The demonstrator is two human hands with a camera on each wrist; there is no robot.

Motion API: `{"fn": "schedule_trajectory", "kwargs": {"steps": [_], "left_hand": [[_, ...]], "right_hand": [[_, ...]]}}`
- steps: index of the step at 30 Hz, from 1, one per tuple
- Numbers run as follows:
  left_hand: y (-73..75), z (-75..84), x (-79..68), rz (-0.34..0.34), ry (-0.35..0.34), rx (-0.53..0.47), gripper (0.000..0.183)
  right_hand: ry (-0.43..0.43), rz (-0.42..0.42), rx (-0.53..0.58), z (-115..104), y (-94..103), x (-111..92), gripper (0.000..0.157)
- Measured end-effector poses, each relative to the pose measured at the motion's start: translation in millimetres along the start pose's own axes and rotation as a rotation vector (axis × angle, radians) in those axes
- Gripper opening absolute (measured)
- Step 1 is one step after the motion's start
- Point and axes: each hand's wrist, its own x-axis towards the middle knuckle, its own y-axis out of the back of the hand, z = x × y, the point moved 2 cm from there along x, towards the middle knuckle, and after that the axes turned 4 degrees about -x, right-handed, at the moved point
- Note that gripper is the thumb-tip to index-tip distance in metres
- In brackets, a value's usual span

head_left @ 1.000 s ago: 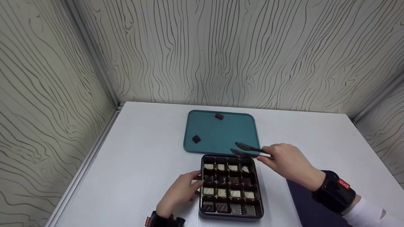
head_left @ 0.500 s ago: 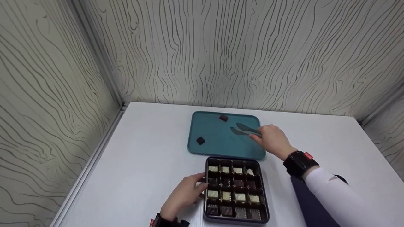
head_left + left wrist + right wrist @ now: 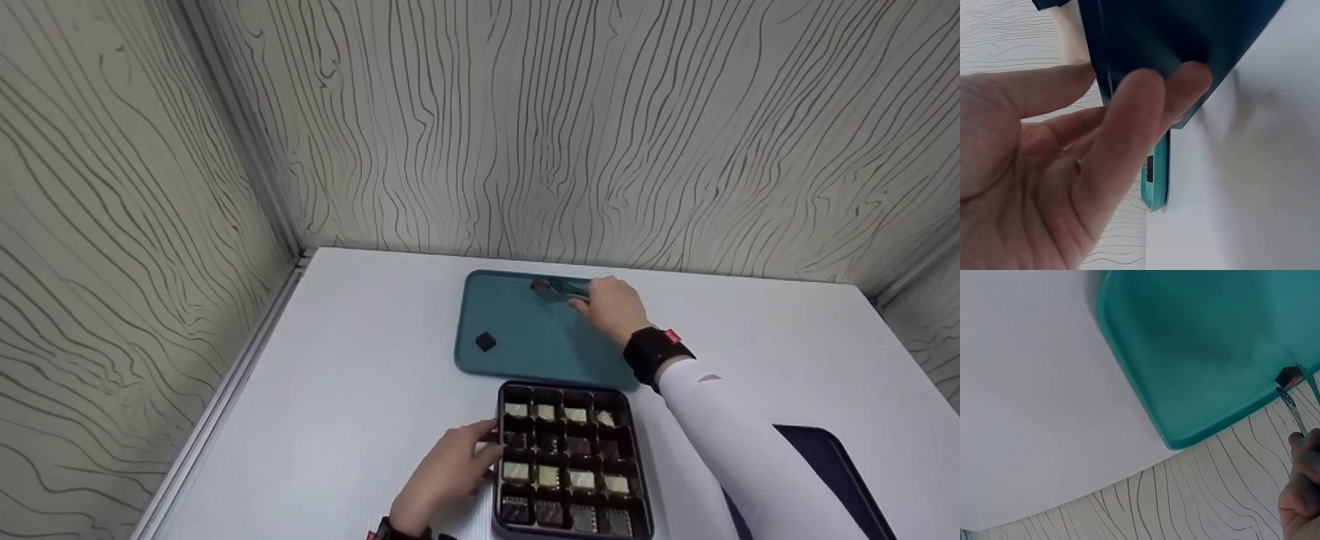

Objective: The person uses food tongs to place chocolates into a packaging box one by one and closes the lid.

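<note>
My right hand (image 3: pixel 615 309) holds a pair of tongs (image 3: pixel 1289 404) over the far edge of the teal tray (image 3: pixel 510 356). In the right wrist view, the tong tips stand on either side of a dark brown chocolate (image 3: pixel 1286 377); whether both touch it I cannot tell. Another dark chocolate (image 3: pixel 486 341) lies at the tray's left. My left hand (image 3: pixel 450 469) rests its thumb and fingers against the left side of a dark box (image 3: pixel 1157 34). The box's compartments hold several chocolates, in rows of pale (image 3: pixel 581 478) and dark pieces.
A dark blue tray or lid (image 3: pixel 836 469) lies at the right, partly hidden under my right sleeve (image 3: pixel 739 457). Behind the white table (image 3: pixel 360 330) stands a wall (image 3: pixel 480 135) with a wood-grain pattern; another wall (image 3: pixel 127 262) bounds the left.
My right hand has carried the tongs from above the box's far edge forward and left to the chocolate at the tray's back. My left hand stays at the box; the view has shifted slightly.
</note>
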Motion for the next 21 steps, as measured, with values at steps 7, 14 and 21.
{"fn": "schedule_trajectory", "kwargs": {"steps": [7,14,21], "left_hand": [[-0.1,0.3,0.7,0.005,-0.005,0.002,0.047],[-1.5,0.0,-1.2,-0.002,0.021,-0.009,0.048],[1.2,-2.0,-0.4,-0.019,0.026,-0.029,0.048]], "right_hand": [[-0.018,-0.018,0.036,5.0,-3.7,7.6,0.056],[0.094,-0.158,0.024,8.9,21.9,-17.3,0.054],[0.248,-0.272,-0.064,13.6,53.7,-55.9,0.037]]}}
